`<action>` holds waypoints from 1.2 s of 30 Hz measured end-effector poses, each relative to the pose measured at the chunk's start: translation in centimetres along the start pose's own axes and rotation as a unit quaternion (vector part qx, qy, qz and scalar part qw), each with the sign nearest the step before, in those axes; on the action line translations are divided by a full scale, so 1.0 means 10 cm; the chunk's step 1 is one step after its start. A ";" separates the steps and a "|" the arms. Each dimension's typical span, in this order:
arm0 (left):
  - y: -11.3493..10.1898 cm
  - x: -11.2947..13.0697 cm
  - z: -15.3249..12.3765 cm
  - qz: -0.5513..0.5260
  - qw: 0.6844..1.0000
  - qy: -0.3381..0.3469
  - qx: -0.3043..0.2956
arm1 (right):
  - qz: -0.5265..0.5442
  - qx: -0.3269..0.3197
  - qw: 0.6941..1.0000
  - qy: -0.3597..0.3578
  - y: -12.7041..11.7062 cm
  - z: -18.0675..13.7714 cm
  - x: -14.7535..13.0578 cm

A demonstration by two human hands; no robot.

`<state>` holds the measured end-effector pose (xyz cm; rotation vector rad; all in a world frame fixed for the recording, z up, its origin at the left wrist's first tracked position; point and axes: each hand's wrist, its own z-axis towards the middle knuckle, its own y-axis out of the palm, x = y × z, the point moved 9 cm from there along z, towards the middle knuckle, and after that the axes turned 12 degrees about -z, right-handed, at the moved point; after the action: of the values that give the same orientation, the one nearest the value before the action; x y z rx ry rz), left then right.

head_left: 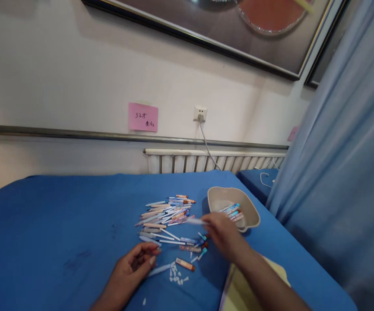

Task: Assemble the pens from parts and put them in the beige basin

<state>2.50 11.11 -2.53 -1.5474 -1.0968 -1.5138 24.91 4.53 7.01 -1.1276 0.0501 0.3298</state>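
Observation:
My right hand (224, 235) pinches a pale, slender pen part (196, 221), blurred by motion, near the tan basin (213, 196). Several assembled-looking pens (234, 210) with teal and brown ends lie in that basin. My left hand (135, 263) hovers low over the bed, its fingers loosely curled, with a gap between thumb and forefinger. A pale blue pen barrel (160, 270) lies by its thumb. Beyond it spreads a heap of pen barrels and white refills (166, 214). Small white tips (175, 276) are scattered beside an orange-brown pen piece (185, 264).
Blue cloth (60, 224) covers the bed. A yellowish flat object (242, 289) lies under my right forearm. A blue curtain (345, 164) hangs at the right. Behind the bed are a radiator (187, 163), a rail (77, 133) and a plugged-in socket (200, 113).

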 end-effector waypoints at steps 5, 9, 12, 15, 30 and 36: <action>-0.04 -0.03 0.09 0.011 1.000 0.001 0.012 | -0.137 -0.145 0.973 0.118 -0.14 0.01 1.07; -0.10 -0.08 0.14 -0.002 1.000 0.013 0.013 | -0.172 -0.203 0.954 0.138 0.08 -0.01 1.43; -0.15 -0.07 0.12 -0.012 0.999 0.021 0.029 | -0.189 -0.227 0.946 0.136 0.28 -0.04 1.51; -0.18 -0.02 0.08 -0.022 0.998 0.031 0.053 | -0.200 -0.221 0.945 0.133 0.31 -0.04 1.53; -0.17 -0.05 0.04 -0.032 0.997 0.033 0.062 | 0.203 -0.008 0.972 0.120 0.59 0.06 -0.23; -0.15 -0.06 0.05 -0.024 0.998 0.020 0.045 | 0.126 -0.069 0.977 0.157 0.94 -0.12 0.10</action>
<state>1.38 12.10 -3.26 -1.4326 -1.1700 -1.4994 23.30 7.31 -1.96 -1.3060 0.4585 0.3807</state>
